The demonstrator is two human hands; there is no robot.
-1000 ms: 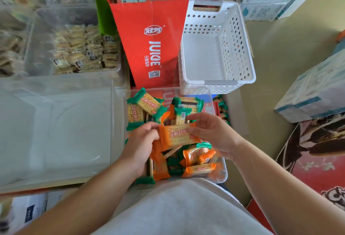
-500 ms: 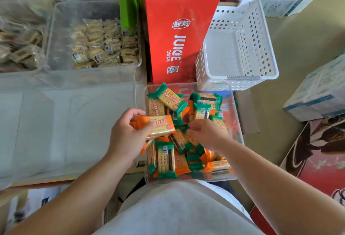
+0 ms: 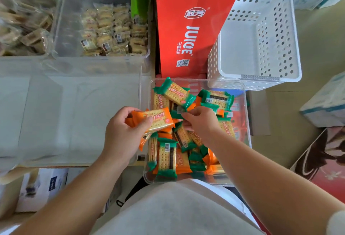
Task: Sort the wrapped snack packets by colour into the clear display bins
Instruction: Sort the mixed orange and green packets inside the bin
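A person sorting wrapped snack packets works over a clear tray (image 3: 242,104) that seems to rest against the lap, close enough that both hands reach it without stretching. The left hand (image 3: 121,134) is curled around a small stack of orange-ended packets (image 3: 155,118), thumb on top and fingers beneath, apparently gathering one colour before moving it on (the stack juts out over the tray's left rim). The right hand (image 3: 202,122) dips into the mixed heap with fingertips drawn together near a green-ended packet (image 3: 176,93); whether it has actually pinched anything cannot be told from this angle.

The heap in the tray remains a jumble of green and orange wrappers, some face up, some showing barcodes, which suggests the sorting is at an early stage.

Just beside the tray on the left sits a large clear display bin (image 3: 74,115), with nothing visible inside, on the table; its position next to the loaded hand makes it the likely destination for the orange stack. Beyond it, another clear bin (image 3: 61,20) already holds pale wrapped biscuits, and a further bin of snacks lies at the far left.

Behind the tray stands a red juice carton (image 3: 188,29), and to its right a white perforated basket (image 3: 261,35), which has nothing in it.
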